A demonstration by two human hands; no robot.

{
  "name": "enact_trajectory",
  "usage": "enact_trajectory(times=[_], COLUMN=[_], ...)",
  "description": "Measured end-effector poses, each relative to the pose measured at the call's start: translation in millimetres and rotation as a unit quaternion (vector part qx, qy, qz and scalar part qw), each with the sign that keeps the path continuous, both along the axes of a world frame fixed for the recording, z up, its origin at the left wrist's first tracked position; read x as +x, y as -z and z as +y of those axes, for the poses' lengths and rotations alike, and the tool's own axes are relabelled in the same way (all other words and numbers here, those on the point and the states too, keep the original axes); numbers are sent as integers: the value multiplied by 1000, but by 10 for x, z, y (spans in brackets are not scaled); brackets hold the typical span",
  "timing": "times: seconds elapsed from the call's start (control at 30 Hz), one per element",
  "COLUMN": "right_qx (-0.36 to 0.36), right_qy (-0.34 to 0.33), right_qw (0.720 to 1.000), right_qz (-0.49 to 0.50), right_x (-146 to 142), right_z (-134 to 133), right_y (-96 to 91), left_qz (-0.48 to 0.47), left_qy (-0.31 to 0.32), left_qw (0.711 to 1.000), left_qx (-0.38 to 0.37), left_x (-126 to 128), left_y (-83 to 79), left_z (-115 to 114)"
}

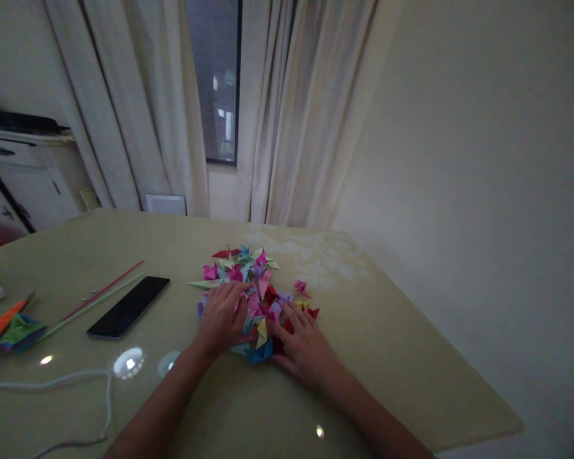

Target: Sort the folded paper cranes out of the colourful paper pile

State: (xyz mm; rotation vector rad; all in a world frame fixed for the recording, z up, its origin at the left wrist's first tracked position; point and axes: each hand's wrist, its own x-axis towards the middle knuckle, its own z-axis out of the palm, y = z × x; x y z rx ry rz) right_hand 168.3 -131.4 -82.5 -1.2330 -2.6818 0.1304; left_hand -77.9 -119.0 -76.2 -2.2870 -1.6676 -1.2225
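A heap of folded paper cranes point(253, 305) in pink, red, blue, yellow, green and purple lies on the table in front of me. My left hand point(224, 317) rests over the heap's left side, its fingers stretched over the paper and slightly bent. On the right side, my right hand point(305, 341) touches the heap with its fingers apart. Neither hand visibly grips a single crane, though the fingertips are partly lost among the folds. A pink crane point(301, 288) sits just off the heap's right edge, and a blue one point(260, 352) lies at the near side between my hands.
A black phone point(129, 307) lies left of the heap. Beyond it are two thin sticks point(103, 292), pink and pale green, an orange pointed object point(2, 325) and a blue-green folded paper piece point(22, 333). A white cable point(52, 384) curls near the front left. Curtains point(310, 115) hang behind the table point(402, 357).
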Motion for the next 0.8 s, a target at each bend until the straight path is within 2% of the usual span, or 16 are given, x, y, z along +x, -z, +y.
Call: enact_trajectory(times=[0.07, 0.17, 0.33, 0.43, 0.53, 0.67, 0.73, 0.8], right_qx=[-9, -36, -53, -53, -57, -153, -194, -200], right_qy=[-11, -16, -26, -18, 15, 23, 15, 18], right_qw=[1000, 999, 994, 988, 980, 967, 963, 967], right_qz=[-5, 13, 94, 144, 190, 204, 186, 159], right_x=[13, 18, 29, 156, 398, 695, 741, 709], right_z=[229, 466, 526, 533, 615, 733, 740, 711], right_y=[-45, -22, 112, 89, 8, -15, 20, 55], left_qz=[50, 123, 164, 155, 128, 33, -23, -56], left_qy=[98, 145, 79, 59, 58, 18, -14, -37], left_qw=[994, 980, 978, 977, 982, 992, 994, 994], left_qx=[-25, -51, -101, -131, -127, -116, -107, -86], left_x=[87, 234, 302, 223, 152, 150, 166, 168], left_y=[10, 131, 445, 543, 547, 445, 387, 348], left_z=[-65, -136, -97, -22, 17, -3, -13, -6])
